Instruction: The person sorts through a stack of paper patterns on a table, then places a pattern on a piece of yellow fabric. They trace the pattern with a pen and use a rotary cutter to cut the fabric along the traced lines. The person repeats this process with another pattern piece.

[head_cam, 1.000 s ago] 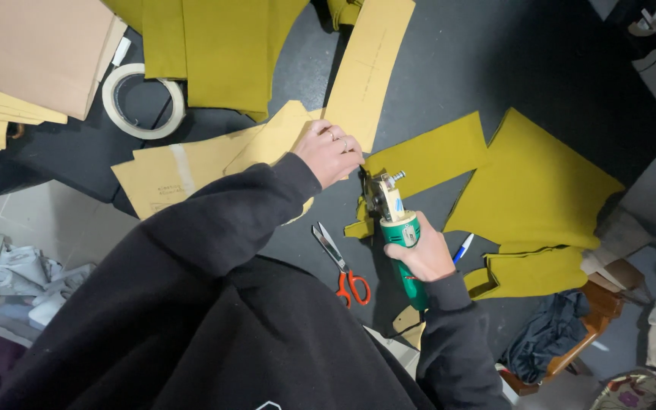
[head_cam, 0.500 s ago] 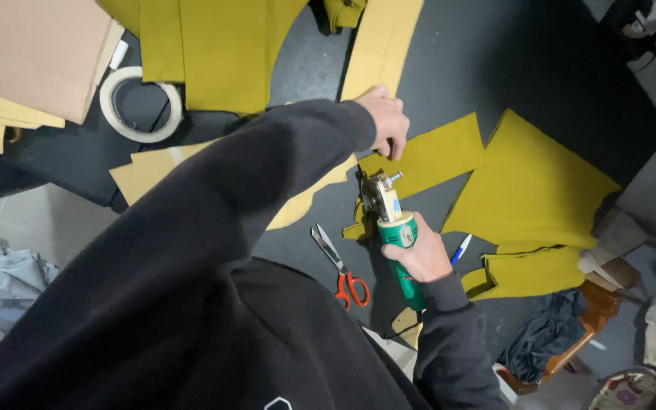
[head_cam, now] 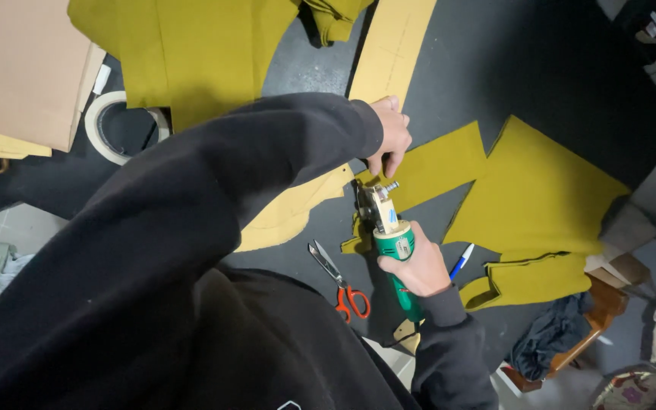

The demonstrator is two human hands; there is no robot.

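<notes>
My right hand [head_cam: 417,266] grips a green electric rotary cutter [head_cam: 389,235], its head pointing up at the edge of an olive-yellow fabric piece [head_cam: 525,197] on the dark table [head_cam: 556,68]. My left hand [head_cam: 390,137] reaches across in a black sleeve. Its fingers pinch down at the fabric strip's edge [head_cam: 427,167], just above the cutter head and beside a long tan paper pattern strip [head_cam: 392,49]. A second tan pattern piece [head_cam: 290,216] lies partly under my left arm.
Orange-handled scissors [head_cam: 341,285] and a blue pen [head_cam: 461,260] lie near the cutter. A tape roll [head_cam: 108,121], cardboard sheets [head_cam: 17,68] and more olive fabric [head_cam: 199,45] sit at the back left. A wooden stool with dark cloth [head_cam: 563,342] stands right of the table edge.
My left hand has moved up and to the right, from the tan pattern piece to the fabric edge above the cutter. The right hand and cutter have stayed almost still.
</notes>
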